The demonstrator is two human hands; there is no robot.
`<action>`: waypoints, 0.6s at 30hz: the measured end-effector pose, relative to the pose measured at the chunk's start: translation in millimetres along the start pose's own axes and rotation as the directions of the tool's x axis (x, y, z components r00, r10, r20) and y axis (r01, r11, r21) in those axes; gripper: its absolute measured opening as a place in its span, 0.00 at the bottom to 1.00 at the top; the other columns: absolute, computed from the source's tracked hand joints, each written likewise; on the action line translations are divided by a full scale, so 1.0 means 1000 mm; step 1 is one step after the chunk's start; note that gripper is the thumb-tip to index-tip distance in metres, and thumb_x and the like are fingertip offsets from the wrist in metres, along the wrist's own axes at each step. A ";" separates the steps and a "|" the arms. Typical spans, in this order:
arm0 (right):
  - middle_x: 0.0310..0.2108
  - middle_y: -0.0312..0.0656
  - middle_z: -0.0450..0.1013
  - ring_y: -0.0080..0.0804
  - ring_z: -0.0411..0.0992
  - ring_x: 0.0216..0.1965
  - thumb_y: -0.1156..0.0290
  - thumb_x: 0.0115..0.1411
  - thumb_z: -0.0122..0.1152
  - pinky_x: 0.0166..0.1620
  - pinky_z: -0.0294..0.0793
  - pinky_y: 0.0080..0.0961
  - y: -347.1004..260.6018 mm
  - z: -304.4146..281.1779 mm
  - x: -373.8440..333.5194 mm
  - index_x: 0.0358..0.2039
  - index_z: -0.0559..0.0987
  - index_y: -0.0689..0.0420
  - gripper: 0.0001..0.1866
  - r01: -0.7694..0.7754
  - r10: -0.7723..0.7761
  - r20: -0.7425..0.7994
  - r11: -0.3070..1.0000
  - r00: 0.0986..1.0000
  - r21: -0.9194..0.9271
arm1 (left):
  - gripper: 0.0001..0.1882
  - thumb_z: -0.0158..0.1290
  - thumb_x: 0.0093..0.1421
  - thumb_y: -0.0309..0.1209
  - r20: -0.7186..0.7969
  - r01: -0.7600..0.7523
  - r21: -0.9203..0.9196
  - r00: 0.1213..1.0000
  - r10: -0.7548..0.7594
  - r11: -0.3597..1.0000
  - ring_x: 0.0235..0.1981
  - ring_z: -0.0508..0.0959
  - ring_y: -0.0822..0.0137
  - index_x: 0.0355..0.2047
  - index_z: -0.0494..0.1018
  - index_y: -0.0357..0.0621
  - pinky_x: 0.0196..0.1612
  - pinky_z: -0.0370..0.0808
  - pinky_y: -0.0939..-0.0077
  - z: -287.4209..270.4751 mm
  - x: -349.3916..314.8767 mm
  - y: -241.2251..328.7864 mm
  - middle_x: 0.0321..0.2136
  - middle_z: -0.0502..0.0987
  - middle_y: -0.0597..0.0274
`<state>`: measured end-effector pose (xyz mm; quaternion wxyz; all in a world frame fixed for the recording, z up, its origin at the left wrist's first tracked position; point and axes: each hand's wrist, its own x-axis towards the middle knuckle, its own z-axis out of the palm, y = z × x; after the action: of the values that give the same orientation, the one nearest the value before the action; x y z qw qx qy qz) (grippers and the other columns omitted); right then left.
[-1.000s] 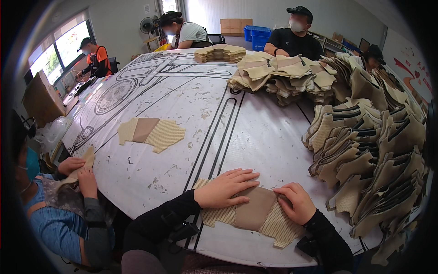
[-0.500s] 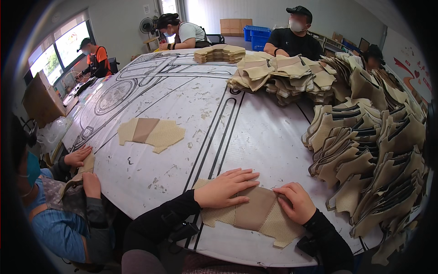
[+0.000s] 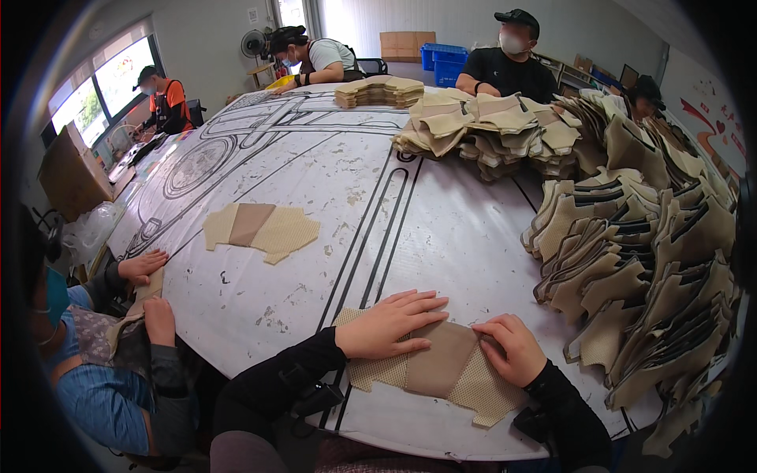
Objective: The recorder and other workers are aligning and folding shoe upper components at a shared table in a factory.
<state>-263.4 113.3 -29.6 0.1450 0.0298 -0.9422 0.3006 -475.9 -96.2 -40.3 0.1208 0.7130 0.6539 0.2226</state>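
Note:
A beige mesh fabric panel point(image 3: 441, 359) with a smooth brown band across its middle lies flat on the table before me. My left hand point(image 3: 394, 325) is spread flat over the panel's upper left part, fingers stretched toward the brown band. At the upper edge, where the band meets the right mesh part, my right hand point(image 3: 511, 351) has its thumb and forefinger close together on the fabric. A second, similar panel point(image 3: 260, 231) lies by itself farther off to the left, touched by nobody.
Thick stacks of beige pieces point(image 3: 615, 244) crowd the table's right side, with more piles point(image 3: 489, 130) at the far right. A neat stack point(image 3: 380, 92) stands at the far edge. On the left, a co-worker's hands point(image 3: 150, 288) handle a strip of fabric. The white table point(image 3: 441, 229) bears black line drawings.
My hands and the panel under them stay in place. The co-worker on the left has shifted their hands slightly. A person at the far edge leans lower, with something yellow now showing by their arm.

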 end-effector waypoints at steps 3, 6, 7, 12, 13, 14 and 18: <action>0.41 0.46 0.71 0.46 0.70 0.43 0.78 0.59 0.61 0.48 0.72 0.36 0.000 0.000 0.000 0.50 0.77 0.58 0.17 0.005 -0.005 -0.005 1.000 1.000 -0.005 | 0.32 0.50 0.69 0.47 0.008 -0.005 0.014 1.000 0.004 1.000 0.73 0.53 0.54 0.67 0.61 0.46 0.73 0.51 0.57 -0.001 0.000 0.000 0.70 0.57 0.53; 0.41 0.46 0.71 0.46 0.70 0.43 0.78 0.59 0.61 0.48 0.72 0.36 0.000 0.000 0.000 0.50 0.77 0.58 0.17 0.006 -0.006 -0.006 1.000 1.000 -0.005 | 0.32 0.50 0.68 0.47 0.011 0.002 0.006 1.000 -0.002 1.000 0.73 0.53 0.55 0.67 0.61 0.45 0.73 0.51 0.58 -0.001 0.001 0.001 0.70 0.57 0.53; 0.41 0.46 0.71 0.46 0.70 0.43 0.78 0.59 0.61 0.48 0.72 0.36 0.000 0.000 0.000 0.50 0.77 0.57 0.17 0.006 -0.006 -0.006 1.000 1.000 -0.004 | 0.31 0.50 0.69 0.46 0.009 0.006 0.002 1.000 -0.006 1.000 0.73 0.53 0.55 0.67 0.61 0.46 0.73 0.50 0.57 -0.001 0.000 0.001 0.70 0.57 0.54; 0.41 0.46 0.71 0.45 0.70 0.43 0.78 0.58 0.61 0.48 0.72 0.36 0.000 0.000 0.000 0.50 0.77 0.58 0.17 0.005 -0.005 -0.007 1.000 1.000 -0.007 | 0.31 0.50 0.69 0.46 0.007 0.015 -0.004 1.000 -0.015 1.000 0.73 0.53 0.55 0.68 0.61 0.47 0.73 0.50 0.57 -0.001 0.000 0.001 0.71 0.57 0.56; 0.41 0.46 0.71 0.45 0.70 0.43 0.78 0.58 0.61 0.48 0.72 0.36 0.000 0.000 0.000 0.50 0.77 0.58 0.17 0.002 -0.002 -0.007 1.000 1.000 -0.005 | 0.31 0.50 0.69 0.46 0.005 0.012 -0.003 1.000 -0.012 1.000 0.73 0.53 0.55 0.68 0.61 0.47 0.73 0.49 0.57 -0.001 0.000 0.001 0.71 0.56 0.56; 0.41 0.46 0.71 0.45 0.70 0.43 0.78 0.58 0.61 0.48 0.72 0.36 0.000 0.000 0.000 0.50 0.77 0.58 0.17 0.002 -0.002 -0.007 1.000 1.000 -0.005 | 0.31 0.50 0.69 0.46 0.004 0.011 -0.002 1.000 -0.011 1.000 0.73 0.53 0.55 0.68 0.61 0.47 0.73 0.49 0.57 0.000 0.000 0.001 0.71 0.56 0.56; 0.41 0.46 0.71 0.46 0.70 0.44 0.78 0.58 0.61 0.48 0.72 0.36 0.000 0.000 0.000 0.50 0.77 0.58 0.17 0.006 -0.006 -0.007 1.000 1.000 -0.006 | 0.31 0.50 0.69 0.47 0.009 0.012 -0.004 1.000 -0.012 1.000 0.73 0.53 0.56 0.68 0.61 0.47 0.73 0.49 0.57 0.000 0.000 0.001 0.71 0.56 0.56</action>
<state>-263.3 113.3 -30.1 0.1494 0.0313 -0.9424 0.2976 -475.5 -96.1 -39.9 0.1268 0.7096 0.6572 0.2201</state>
